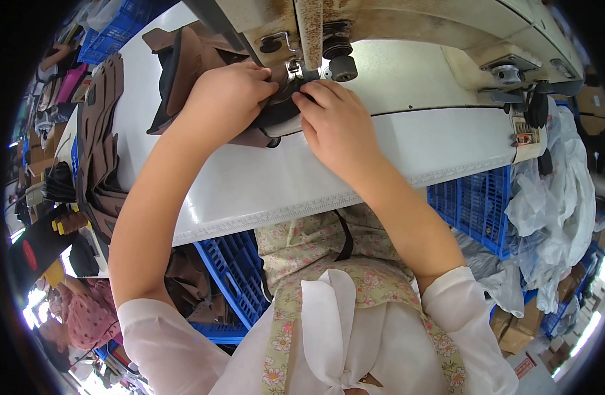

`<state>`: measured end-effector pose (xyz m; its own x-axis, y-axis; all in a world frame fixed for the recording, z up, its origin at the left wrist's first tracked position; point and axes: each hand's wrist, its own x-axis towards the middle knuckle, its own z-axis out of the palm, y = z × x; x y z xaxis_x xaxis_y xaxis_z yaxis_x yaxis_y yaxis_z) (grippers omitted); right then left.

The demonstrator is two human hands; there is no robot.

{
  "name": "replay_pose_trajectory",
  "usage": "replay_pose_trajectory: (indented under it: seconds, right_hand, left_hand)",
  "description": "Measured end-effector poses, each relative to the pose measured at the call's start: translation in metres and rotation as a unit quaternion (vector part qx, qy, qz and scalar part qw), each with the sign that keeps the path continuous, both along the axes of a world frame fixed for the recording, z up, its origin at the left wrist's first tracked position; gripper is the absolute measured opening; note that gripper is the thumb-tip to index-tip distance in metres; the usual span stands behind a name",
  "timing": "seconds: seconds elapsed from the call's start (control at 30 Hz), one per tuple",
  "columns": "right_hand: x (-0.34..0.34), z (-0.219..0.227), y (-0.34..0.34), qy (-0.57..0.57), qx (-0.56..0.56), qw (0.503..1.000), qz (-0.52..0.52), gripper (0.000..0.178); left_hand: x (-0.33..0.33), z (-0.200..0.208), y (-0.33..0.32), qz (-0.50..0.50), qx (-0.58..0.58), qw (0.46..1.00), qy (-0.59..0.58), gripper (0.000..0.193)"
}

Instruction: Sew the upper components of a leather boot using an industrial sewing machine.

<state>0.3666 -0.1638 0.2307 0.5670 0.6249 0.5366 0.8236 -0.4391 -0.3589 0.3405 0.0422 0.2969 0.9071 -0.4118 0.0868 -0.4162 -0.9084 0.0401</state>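
Note:
A brown leather-like piece with black edges (190,60) lies folded on the white bed of a sewing machine (408,79). Its dark edge runs beneath the metal presser foot (293,68). My left hand (231,99) rests on the piece just left of the foot, fingers curled and closed on it. Right of the foot, my right hand (336,120) pinches the dark edge between thumb and fingers. Both sets of fingertips are close to the needle area. The needle tip is too small to make out.
Stacked brown pieces (98,145) lie at the table's left. A ruler strip (302,209) follows the near edge. Blue crates (473,204) and plastic bags (552,191) stand at right; another blue crate (233,276) sits below the table. Another person (88,316) is at lower left.

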Motion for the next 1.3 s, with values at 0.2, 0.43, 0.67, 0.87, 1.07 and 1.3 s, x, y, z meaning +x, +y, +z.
replay_pose_trajectory:
  seconds: [0.2, 0.43, 0.67, 0.87, 1.07, 1.3]
  right_hand:
    - [0.001, 0.003, 0.001, -0.001, -0.008, 1.0, 0.0, 0.029]
    - [-0.003, 0.005, 0.001, 0.01, -0.027, 1.0, -0.009, 0.033]
    - [-0.008, 0.007, 0.004, -0.017, -0.021, 0.999, -0.021, 0.03]
    - [-0.013, 0.004, 0.007, 0.035, -0.021, 0.999, -0.02, 0.027]
    - [-0.01, 0.001, 0.007, 0.025, -0.017, 0.999, -0.021, 0.026]
    - [-0.008, 0.003, 0.007, 0.011, -0.034, 0.999, -0.019, 0.027]
  left_hand:
    - [0.0, -0.002, -0.002, 0.011, 0.006, 1.0, -0.002, 0.033]
    - [-0.001, -0.008, -0.004, 0.008, 0.03, 0.998, -0.052, 0.017]
    - [-0.004, -0.004, -0.013, 0.071, 0.023, 0.997, -0.035, 0.017]
    - [-0.003, -0.001, -0.005, 0.077, -0.079, 0.994, 0.014, 0.022]
    - [-0.006, -0.013, -0.002, 0.042, -0.05, 0.997, -0.031, 0.021]
    - [-0.004, -0.012, -0.008, 0.059, 0.012, 0.998, -0.023, 0.018]
